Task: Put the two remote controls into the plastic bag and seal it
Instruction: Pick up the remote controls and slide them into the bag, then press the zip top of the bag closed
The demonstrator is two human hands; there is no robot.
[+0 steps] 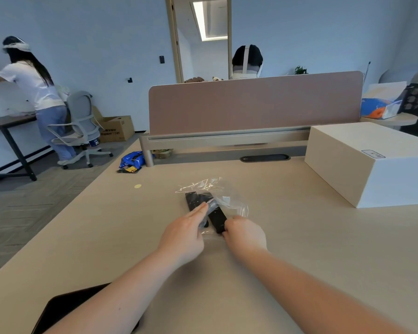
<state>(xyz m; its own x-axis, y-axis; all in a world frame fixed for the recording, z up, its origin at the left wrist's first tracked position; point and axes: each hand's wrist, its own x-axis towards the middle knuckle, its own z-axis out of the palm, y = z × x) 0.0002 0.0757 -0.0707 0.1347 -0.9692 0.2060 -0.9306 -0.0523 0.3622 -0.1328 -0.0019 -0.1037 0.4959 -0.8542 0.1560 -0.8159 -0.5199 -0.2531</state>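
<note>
the two remote controls (pixel 204 208) lie side by side on the desk (pixel 287 237), and i take them as the landmark. the clear plastic bag (pixel 217 201) is crumpled over and around them; how much of each remote is really inside the film, i cannot tell, because the plastic is transparent and wrinkled. the end of the right remote nearest to the person looks bare, outside the bag.

the left hand (pixel 186 233) comes from the near-left side of the remotes, its fingers stretched almost flat and close together, the fingertips pressing or pinching the film on top of the left remote. the right hand (pixel 245 235) is at the near end of the right remote, its fingers curled narrow around that end; it seems to push the remote into the bag.

i judge the filling is not finished and the sealing is not started. what can go wrong: the thin film may bunch in front of the remote and block it, or the mouth may fold shut. if the left hand loses the edge, the whole bag slides away with the remotes. a hard push can tear the film.

the white box (pixel 372 165) stands well apart, to the far right of the remotes.
</note>
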